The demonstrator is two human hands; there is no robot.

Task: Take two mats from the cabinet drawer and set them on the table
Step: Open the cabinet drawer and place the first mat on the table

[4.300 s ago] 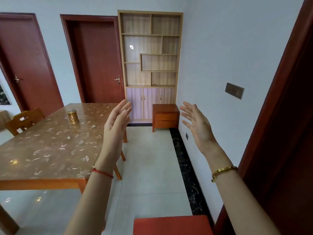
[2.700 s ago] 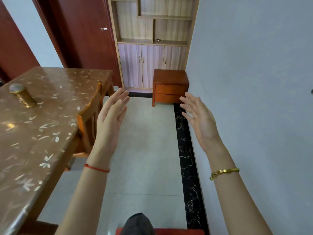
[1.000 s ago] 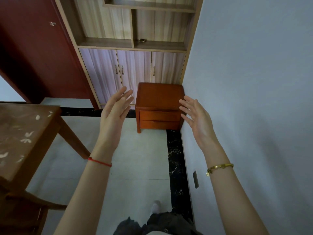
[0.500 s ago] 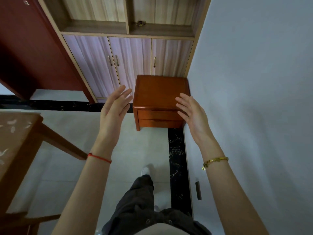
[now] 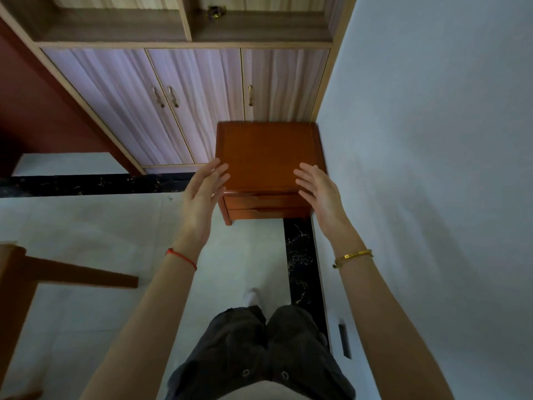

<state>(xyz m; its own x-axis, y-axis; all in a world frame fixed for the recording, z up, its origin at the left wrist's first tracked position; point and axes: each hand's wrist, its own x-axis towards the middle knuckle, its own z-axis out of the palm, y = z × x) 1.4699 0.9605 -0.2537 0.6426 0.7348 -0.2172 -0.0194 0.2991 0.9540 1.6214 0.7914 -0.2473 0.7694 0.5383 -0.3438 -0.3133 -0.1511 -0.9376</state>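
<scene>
Small cabinet (image 5: 265, 151): upper drawer (image 5: 259, 201) and lower drawer (image 5: 268, 214) shut. The mats are not in view and are presumably inside. Left hand (image 5: 202, 197) and right hand (image 5: 320, 192): fingers straight, slightly spread, holding nothing, raised before the cabinet's front edge. Advice: crouch, hook fingertips under the upper drawer's lip, pull straight out. Table (image 5: 17, 272): well left of the cabinet.

We note a pale tiled floor (image 5: 86, 241) with a black marbled border strip (image 5: 298, 255) along the plain white wall (image 5: 432, 140) on the right. At the back stands a wood-grain shelf unit (image 5: 115, 33), its three lower doors closed, with brass handles (image 5: 173, 96). A dark red door (image 5: 34, 111) is left of it. Light is dim.
</scene>
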